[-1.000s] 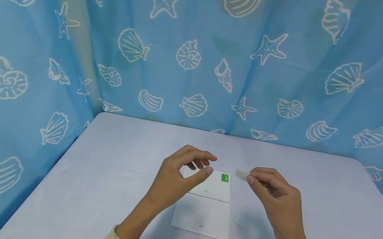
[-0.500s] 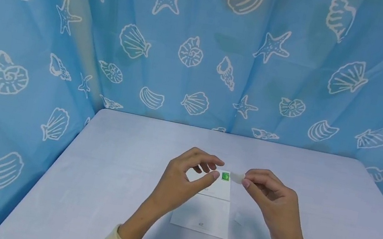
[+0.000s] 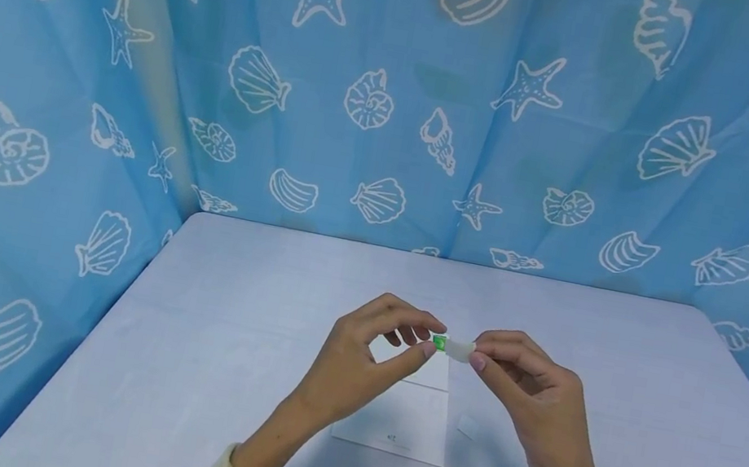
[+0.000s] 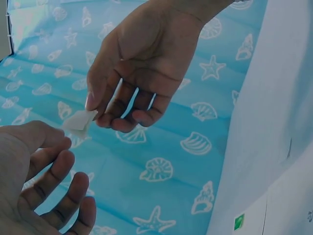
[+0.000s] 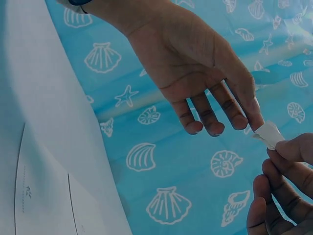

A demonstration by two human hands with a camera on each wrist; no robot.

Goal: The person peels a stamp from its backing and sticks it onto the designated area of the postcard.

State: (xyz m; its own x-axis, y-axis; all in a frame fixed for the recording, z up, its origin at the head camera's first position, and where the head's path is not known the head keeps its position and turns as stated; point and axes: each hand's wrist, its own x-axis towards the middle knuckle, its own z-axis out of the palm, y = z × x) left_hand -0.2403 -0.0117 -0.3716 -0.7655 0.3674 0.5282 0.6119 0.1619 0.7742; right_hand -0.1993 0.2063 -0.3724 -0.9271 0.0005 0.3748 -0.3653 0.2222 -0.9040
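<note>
My right hand (image 3: 532, 376) is raised over the table and pinches a small off-white paper piece (image 3: 459, 351) between thumb and forefinger. In the right wrist view the paper piece (image 5: 269, 135) looks bent, with a loose flap. My left hand (image 3: 365, 352) faces it from the left, thumb and forefinger parted. Its fingertips (image 5: 257, 122) come right up to the paper's free edge. Beneath the hands lies a white folded card or envelope (image 3: 398, 423) with a crease across it. A green stamp (image 3: 439, 344) at its upper right corner shows past the left fingertips.
A small clear or white scrap (image 3: 467, 427) lies right of the white card. The table (image 3: 242, 311) has a pale cloth. A blue curtain (image 3: 331, 135) with white shell prints hangs behind and to the left.
My left hand has moved right and its thumb and forefinger have come closer together. My right hand has brought the paper piece slightly left, so the hands now nearly meet.
</note>
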